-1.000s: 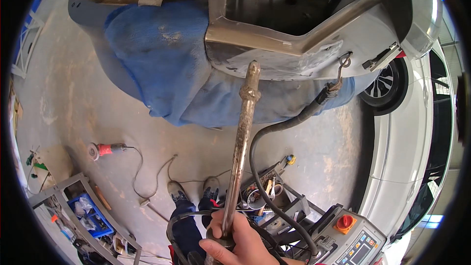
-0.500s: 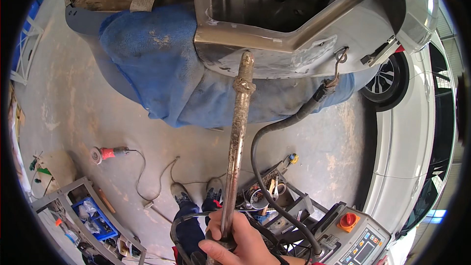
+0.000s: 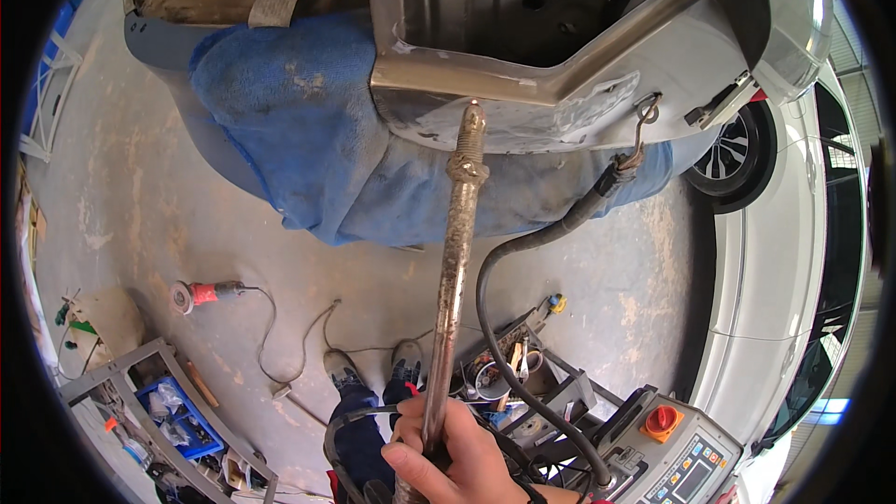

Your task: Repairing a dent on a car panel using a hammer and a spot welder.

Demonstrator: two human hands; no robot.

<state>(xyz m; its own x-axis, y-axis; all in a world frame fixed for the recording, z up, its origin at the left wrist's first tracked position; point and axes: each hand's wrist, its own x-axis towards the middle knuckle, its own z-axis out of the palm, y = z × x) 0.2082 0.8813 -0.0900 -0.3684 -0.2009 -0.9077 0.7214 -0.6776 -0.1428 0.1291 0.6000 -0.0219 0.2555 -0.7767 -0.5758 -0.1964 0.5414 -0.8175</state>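
Observation:
My right hand is closed around the lower part of a dent puller, a long worn metal rod with a threaded upper end and a nut-like collar. The rod stands nearly upright in the picture, its tip overlapping the lower edge of a bare and sanded car body panel. Whether the tip touches the metal is hard to tell. A black cable ends in a metal hook through a ring on the panel's right part. My left hand does not show.
A blue cloth covers the part below the panel. On the floor lies a red grinder with its cord. A machine with a red knob stands at lower right, by a tool cart. A shelf with a blue bin is at lower left; a white car at right.
My right hand has shifted very slightly, the thumb now a little higher on the dent puller. The rod's tip has moved a touch to the right. Everything else looks the same.

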